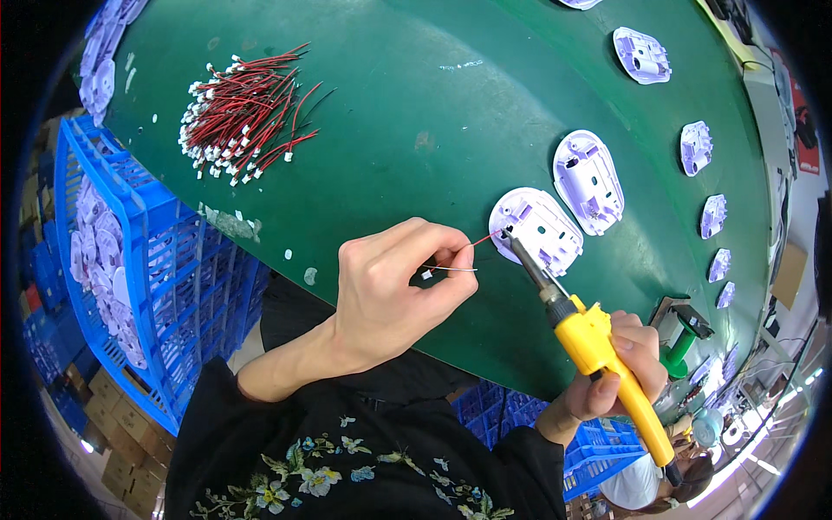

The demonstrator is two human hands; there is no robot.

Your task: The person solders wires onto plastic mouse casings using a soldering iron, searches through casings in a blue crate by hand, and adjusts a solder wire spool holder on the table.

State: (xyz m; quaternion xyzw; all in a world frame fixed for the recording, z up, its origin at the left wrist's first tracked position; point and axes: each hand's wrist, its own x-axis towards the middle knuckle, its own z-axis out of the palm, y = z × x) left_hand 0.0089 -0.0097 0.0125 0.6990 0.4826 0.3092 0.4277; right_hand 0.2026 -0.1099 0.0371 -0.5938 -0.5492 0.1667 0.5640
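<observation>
My left hand point(381, 282) pinches a short wire lead between thumb and fingertips. Its red wire point(484, 239) reaches toward a white plastic housing point(555, 232) lying on the green table, and a small white connector point(426, 275) shows by my fingers. Wrapped round the yellow handle of a trigger-type soldering iron point(582, 334) is my right hand point(628, 360). The iron's metal tip points down at the same housing, close to the red wire's end; whether they touch is too small to tell. A second white housing point(589, 182) lies right beside the first.
A pile of red-and-black wire leads point(238, 117) with white connectors lies at the table's far left. A blue crate point(173, 251) of white parts stands left. More housings point(641, 55) line the right side, near a green spool point(683, 347). Another person point(637, 485) is at lower right.
</observation>
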